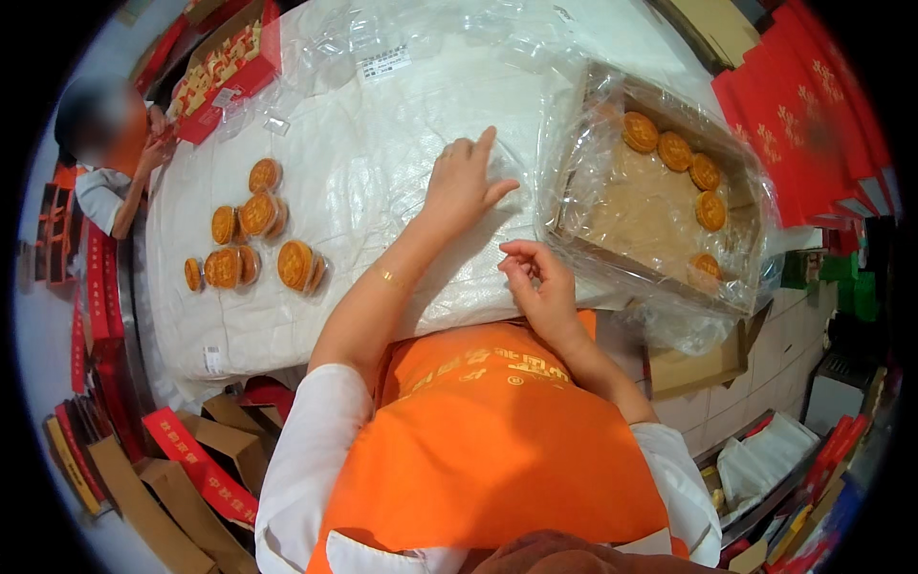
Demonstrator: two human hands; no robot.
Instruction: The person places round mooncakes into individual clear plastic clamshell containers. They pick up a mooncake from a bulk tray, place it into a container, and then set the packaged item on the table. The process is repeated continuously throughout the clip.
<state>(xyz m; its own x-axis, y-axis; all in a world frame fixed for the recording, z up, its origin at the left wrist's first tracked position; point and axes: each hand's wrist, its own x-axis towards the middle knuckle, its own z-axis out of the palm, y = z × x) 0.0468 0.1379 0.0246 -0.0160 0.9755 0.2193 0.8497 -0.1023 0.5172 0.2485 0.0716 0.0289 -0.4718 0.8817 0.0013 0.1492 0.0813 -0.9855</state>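
Observation:
My left hand (462, 178) reaches over the white woven sheet (373, 165) on the table, fingers partly spread, with clear plastic (510, 168) beside and partly under it. Whether it grips that plastic is hidden. My right hand (539, 283) is near the table's front edge, fingers curled and thumb close to the index finger, with nothing visible in it. Several round golden mooncakes (295, 265), some in clear plastic trays, stand at the left. To the right, a cardboard box (609, 258) lined with clear plastic film holds several more mooncakes (674, 151) along its far and right sides.
A co-worker (115, 158) is at the left edge, hands by a red box (247, 82) of small packets. Clear plastic trays (430, 32) lie at the far side. Red printed bags (803, 122) are stacked at the right. Cardboard boxes (165, 502) stand below left.

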